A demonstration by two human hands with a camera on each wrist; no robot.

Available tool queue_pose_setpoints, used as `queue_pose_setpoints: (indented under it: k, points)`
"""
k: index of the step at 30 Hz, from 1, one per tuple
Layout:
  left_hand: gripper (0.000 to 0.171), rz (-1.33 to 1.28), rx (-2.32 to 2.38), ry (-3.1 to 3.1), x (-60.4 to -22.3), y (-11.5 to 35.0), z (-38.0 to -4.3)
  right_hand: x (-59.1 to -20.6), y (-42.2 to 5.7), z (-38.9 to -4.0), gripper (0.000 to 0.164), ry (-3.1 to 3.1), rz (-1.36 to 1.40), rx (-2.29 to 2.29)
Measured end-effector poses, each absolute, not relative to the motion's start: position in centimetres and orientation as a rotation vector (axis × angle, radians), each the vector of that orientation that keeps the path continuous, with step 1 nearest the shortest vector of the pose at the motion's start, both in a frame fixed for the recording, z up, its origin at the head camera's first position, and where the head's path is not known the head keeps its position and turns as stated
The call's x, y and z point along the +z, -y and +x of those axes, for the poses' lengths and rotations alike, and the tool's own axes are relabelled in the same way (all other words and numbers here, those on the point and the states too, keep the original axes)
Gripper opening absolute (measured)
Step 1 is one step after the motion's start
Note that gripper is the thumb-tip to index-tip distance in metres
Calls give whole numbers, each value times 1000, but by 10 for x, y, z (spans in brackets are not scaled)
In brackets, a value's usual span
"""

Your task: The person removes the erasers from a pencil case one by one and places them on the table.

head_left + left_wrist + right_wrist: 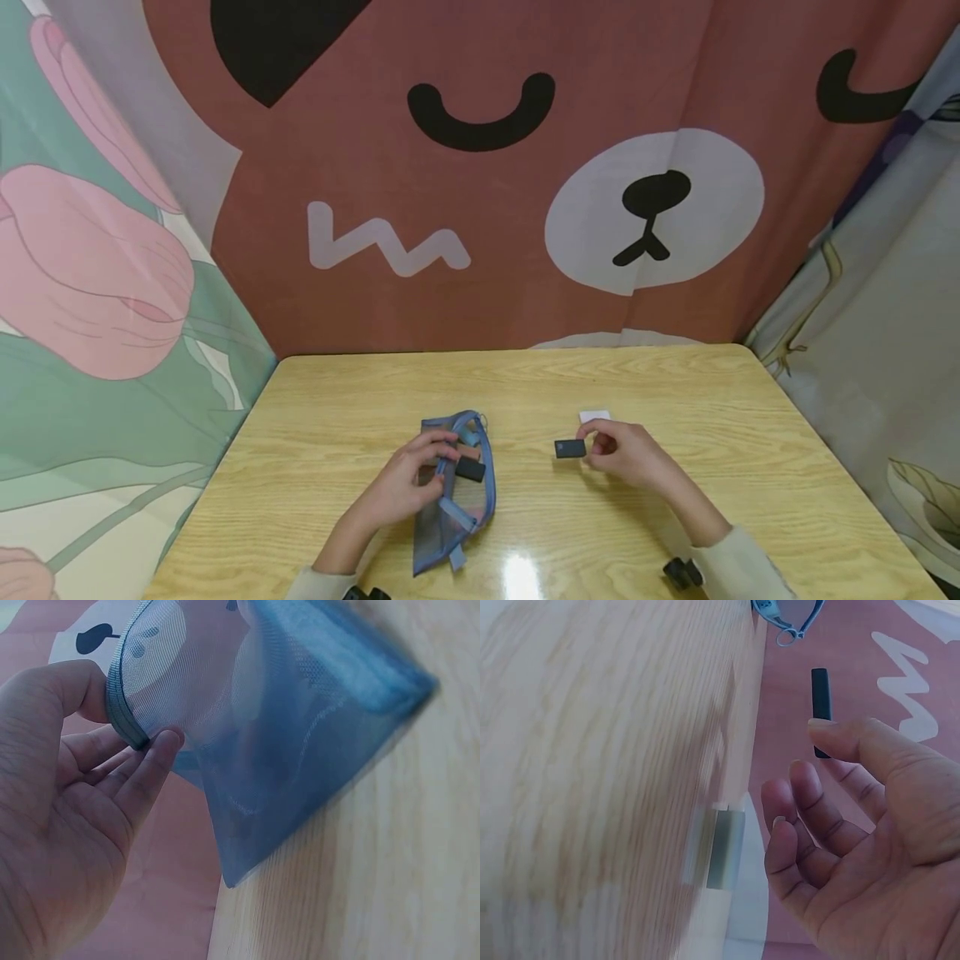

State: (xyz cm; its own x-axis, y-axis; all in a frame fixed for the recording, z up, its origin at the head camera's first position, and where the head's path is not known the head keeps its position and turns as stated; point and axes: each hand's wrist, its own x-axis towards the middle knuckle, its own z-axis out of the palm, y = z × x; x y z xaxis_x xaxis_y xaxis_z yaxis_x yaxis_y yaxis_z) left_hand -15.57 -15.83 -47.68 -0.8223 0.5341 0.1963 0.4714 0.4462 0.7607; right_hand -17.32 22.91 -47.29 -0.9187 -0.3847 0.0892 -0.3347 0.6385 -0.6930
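My left hand (397, 487) holds the zippered rim of a blue mesh pouch (432, 529), thumb on one side and fingers on the other. The pouch lies on the table with its mouth spread wide. Through the mouth show a black block (470, 469), a brownish piece and a bluish piece. In the left wrist view, the pouch (292, 772) has its mesh pulled up at the rim. To the right of the pouch, my right hand (626, 454) pinches a small flat black block (567, 449) by one end, above the table. Its other fingers (821, 802) curl loosely below.
A small white block (594, 416) lies on the wooden table (337, 392) just behind my right hand; the right wrist view shows this block (726, 847) with a greyish side. A bear-print curtain (360, 317) hangs along the table's back edge, with patterned cloths at both sides.
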Motion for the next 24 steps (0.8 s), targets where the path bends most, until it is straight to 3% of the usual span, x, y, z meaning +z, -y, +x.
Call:
queue_pose_setpoints:
  k: [24]
  points:
    - [30, 889, 1333, -2593, -478, 158, -157, -477, -257, -170, 26, -2798, -545, -1105]
